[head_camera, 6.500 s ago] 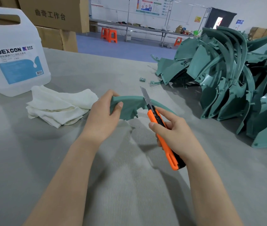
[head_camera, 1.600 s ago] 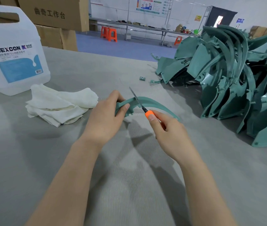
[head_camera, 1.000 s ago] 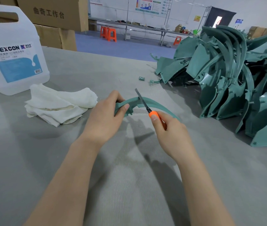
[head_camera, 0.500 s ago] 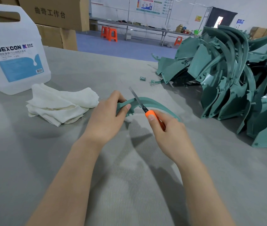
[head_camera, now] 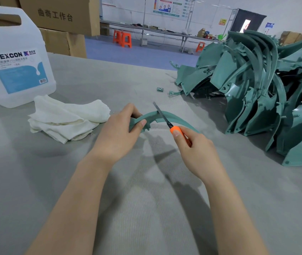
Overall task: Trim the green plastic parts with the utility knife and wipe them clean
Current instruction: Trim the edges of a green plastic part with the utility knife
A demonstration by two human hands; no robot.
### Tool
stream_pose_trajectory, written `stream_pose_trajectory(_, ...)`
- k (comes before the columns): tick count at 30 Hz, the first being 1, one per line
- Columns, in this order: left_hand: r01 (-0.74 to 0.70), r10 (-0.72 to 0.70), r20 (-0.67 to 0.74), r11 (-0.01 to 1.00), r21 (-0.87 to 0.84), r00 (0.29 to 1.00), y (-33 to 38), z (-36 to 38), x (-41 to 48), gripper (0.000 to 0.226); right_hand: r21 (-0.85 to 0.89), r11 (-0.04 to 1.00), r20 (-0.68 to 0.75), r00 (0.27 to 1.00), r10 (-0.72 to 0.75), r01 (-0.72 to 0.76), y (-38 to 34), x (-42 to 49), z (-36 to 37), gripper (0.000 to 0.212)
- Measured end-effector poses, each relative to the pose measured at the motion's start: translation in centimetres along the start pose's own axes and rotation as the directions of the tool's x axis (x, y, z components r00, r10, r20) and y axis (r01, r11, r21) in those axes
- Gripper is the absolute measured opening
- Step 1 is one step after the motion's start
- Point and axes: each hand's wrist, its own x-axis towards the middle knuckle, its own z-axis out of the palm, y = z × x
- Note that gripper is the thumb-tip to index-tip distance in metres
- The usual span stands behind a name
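Grey cloth-covered table, working surface. Right side: large pile of green plastic parts, tangled, resting on the table. Far left: white jug of liquid, upright. Just in front of it, a crumpled white rag, lying unused, well apart from both hands.

Left hand: fingers and thumb curled round one end of a curved green part, holding it raised just above the table, near centre. The far end of the arc passes behind the right hand; whether it touches the table cannot be told.

Right hand: closed round the orange handle of the utility knife, thumb on the front of the handle. Blade extended, lying across the top edge of the arc, tip pointing away from the body.

Small green scrap on the table near the pile.

Step, by my reading: trimming this one part; wiping not yet begun. Next move calls for a controlled stroke along the edge, away from the left thumb, with the left grip firm so the arc does not flex. After that, knife down, rag up.
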Motion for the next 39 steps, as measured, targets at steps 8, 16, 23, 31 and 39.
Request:
stream_pose_trajectory(8,-0.223,0.225,0.011,0.96,0.169,0.974,0.9,0.0,0.1,0.029,0.136,0.991,0.001,1.0,-0.016,0.016,0.0,0.0,-1.1,0.034)
stream_pose_trajectory(16,-0.234,0.241,-0.001,0.944,0.232,0.971,0.1,0.6,0.2,0.03,0.144,0.988,0.044,0.997,-0.07,0.063,-0.6,-0.3,-0.4,0.013)
stream_pose_trajectory(23,-0.224,0.229,0.005,0.947,0.231,0.974,-0.3,0.6,0.3,0.03,0.072,0.996,0.013,0.998,-0.063,0.062,-0.8,-0.3,-0.1,0.035)
stream_pose_trajectory(31,-0.228,0.231,0.016,0.945,0.235,0.973,-0.6,0.8,0.3,0.029,0.042,0.999,0.015,0.999,-0.029,0.029,-0.7,-0.3,-0.1,0.037)
stream_pose_trajectory(39,-0.227,0.228,0.023,0.944,0.238,0.973,-0.8,0.9,0.3,0.027,0.034,0.999,0.023,1.0,-0.016,0.015,-0.9,-0.4,0.2,0.036)
